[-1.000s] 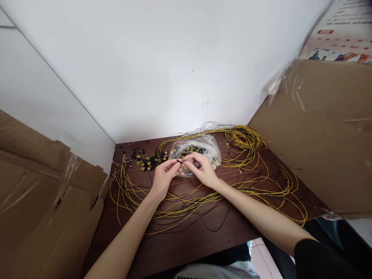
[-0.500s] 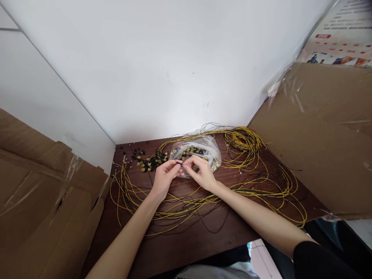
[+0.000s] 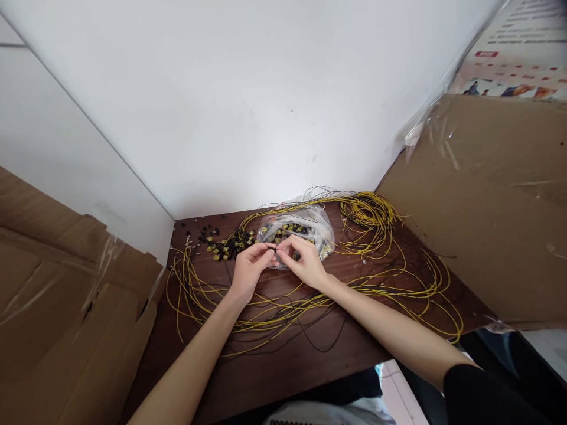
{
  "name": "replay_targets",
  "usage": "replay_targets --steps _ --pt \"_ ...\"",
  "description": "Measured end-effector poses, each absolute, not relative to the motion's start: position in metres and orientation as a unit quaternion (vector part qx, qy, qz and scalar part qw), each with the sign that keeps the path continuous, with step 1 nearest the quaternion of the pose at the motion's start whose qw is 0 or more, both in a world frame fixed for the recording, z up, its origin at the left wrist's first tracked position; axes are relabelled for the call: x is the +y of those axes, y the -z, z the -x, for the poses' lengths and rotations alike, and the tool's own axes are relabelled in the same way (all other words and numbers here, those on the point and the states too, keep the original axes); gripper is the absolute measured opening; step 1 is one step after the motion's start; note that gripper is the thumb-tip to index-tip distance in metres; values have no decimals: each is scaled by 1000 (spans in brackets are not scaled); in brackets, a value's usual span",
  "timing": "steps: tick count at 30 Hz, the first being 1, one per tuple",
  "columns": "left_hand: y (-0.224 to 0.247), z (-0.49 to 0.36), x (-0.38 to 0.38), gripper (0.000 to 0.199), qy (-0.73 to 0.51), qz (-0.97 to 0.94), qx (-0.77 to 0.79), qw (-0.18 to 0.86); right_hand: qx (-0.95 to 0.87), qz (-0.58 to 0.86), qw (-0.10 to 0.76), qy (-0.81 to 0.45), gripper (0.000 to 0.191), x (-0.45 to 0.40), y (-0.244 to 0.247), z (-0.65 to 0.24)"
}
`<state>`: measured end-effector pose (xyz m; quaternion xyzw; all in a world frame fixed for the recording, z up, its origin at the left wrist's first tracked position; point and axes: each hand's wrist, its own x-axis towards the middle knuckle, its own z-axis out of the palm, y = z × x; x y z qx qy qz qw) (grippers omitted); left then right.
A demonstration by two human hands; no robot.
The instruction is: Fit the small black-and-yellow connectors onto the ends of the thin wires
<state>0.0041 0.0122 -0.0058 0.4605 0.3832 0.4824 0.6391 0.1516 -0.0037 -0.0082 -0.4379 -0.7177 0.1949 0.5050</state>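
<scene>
My left hand (image 3: 250, 269) and my right hand (image 3: 305, 262) meet fingertip to fingertip above the front of a clear plastic bag (image 3: 325, 227). Both pinch a small black piece (image 3: 273, 249), mostly covered by the fingers. Inside the bag lie black and yellow parts (image 3: 290, 229). Left of the bag is a pile of black parts with yellow blocks (image 3: 230, 245), with yellow and black wires running from it to a coil (image 3: 370, 213) at the right. Further long yellow wires (image 3: 283, 319) stretch under my wrists and forearms.
Cardboard panels stand at the left (image 3: 66, 295) and right (image 3: 496, 218) of the dark brown table (image 3: 274, 378). A white wall (image 3: 248, 106) rises behind. Small black bits (image 3: 206, 230) lie near the back left corner.
The whole view has shifted slightly. My hands keep the same pinch at the black piece, with only a slight movement of the fingertips.
</scene>
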Motion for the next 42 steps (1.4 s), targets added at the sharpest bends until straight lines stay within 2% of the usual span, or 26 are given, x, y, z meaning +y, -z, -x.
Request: replay_targets --steps 17,34,42 --pt "7 -6 13 23 -477 -477 403 619 -712 436 503 -225 6 -1 11 -152" --pt "5 -5 12 20 -459 -489 404 623 -678 433 537 -255 13 -2 10 -152" --pt "3 -7 11 39 -439 -499 417 620 -705 418 541 -187 16 -2 7 -154"
